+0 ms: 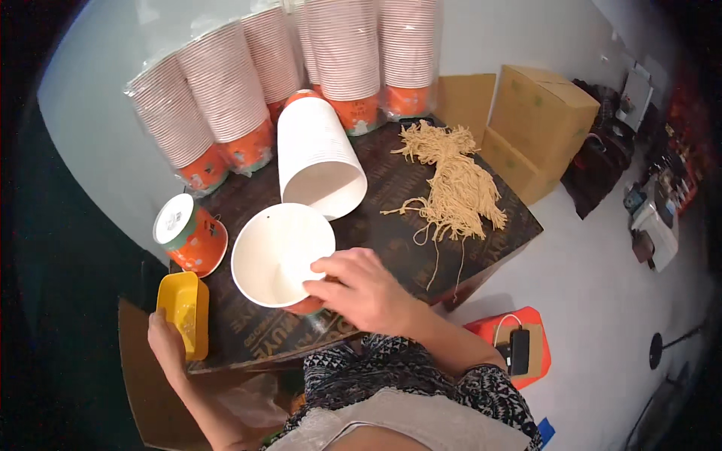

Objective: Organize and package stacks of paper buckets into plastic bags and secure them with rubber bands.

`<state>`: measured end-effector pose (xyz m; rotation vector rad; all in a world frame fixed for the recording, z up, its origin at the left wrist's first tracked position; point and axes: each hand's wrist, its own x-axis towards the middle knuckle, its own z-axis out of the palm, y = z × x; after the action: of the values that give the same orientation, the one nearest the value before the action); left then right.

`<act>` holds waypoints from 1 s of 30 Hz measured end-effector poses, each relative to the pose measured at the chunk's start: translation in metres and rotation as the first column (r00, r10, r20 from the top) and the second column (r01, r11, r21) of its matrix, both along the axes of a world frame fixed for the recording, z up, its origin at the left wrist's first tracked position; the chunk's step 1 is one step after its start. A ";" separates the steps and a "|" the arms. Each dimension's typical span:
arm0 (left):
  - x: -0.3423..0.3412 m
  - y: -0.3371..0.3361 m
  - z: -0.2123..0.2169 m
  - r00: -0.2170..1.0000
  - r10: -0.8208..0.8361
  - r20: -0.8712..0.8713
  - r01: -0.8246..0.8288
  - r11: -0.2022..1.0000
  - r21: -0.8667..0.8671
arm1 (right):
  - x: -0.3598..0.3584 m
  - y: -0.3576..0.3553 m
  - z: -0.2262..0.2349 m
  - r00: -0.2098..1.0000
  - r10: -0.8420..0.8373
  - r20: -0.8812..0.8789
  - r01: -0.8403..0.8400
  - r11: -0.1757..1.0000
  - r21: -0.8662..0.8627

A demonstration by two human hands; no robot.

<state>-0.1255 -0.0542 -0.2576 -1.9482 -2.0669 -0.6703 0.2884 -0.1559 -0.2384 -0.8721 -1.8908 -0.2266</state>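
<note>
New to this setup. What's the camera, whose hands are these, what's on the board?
No machine here: a fisheye camera worn on a person's head looks down at their own two bare hands, so straight edges bend. The right hand grips the rim of an open paper cup. The left hand rests at a yellow container; whether it grips it is unclear. On the dark board lie a sideways stack of white cups, an overturned orange cup and a pile of tan strings. Wrapped cup stacks lean behind.
</note>
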 end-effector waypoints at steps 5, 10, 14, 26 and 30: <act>0.027 -0.023 0.021 0.965 -0.259 0.037 0.243 0.939 0.244 | 0.090 -0.014 -0.027 0.994 -0.085 0.069 0.096 0.978 -0.183; 0.069 -0.044 0.051 0.910 -0.408 0.073 0.366 0.875 0.318 | 0.159 -0.036 -0.043 0.977 -0.109 0.182 0.184 0.861 -0.474; 0.111 -0.058 0.065 0.780 -0.609 0.143 0.550 0.777 0.306 | 0.155 -0.033 -0.055 0.967 -0.048 0.251 0.175 0.839 -0.515; 0.177 -0.057 0.064 0.551 -0.834 -0.012 0.833 0.550 0.056 | 0.036 -0.018 -0.063 0.997 0.057 0.048 -0.044 0.970 -0.239; 0.186 -0.058 0.058 0.510 -0.860 -0.019 0.857 0.506 0.095 | -0.011 -0.018 -0.048 0.937 0.119 -0.329 -0.223 0.928 -0.298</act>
<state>0.0601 -0.1121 -0.1999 -2.8683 -0.8580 -0.9273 0.2779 -0.1735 -0.2866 -0.8958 -1.7216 0.3307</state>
